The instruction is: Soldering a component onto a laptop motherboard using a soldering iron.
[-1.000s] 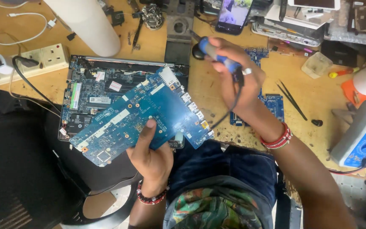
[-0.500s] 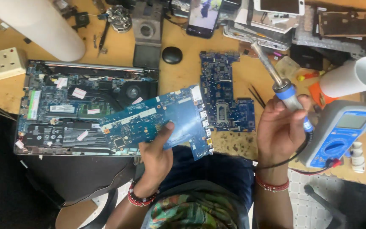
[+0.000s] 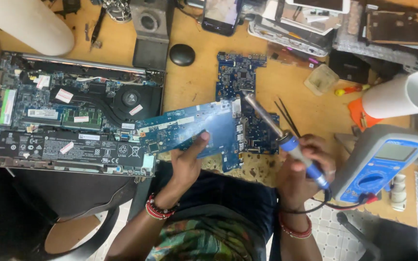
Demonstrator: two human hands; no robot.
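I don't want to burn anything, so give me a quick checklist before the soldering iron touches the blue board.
1. Grip on the circuit board: left hand holds its lower edge, thumb on top. Ok.
2. Grip on the soldering iron: right hand wraps the blue handle. Ok.
3. Tip placement: it points at the board's right edge; contact cannot tell.
4. Board support: held tilted above the desk, not lying flat. Not ok.
5. Cord near the multimeter: it runs close beside it. Not ok.
6. Tip heat: cannot tell.
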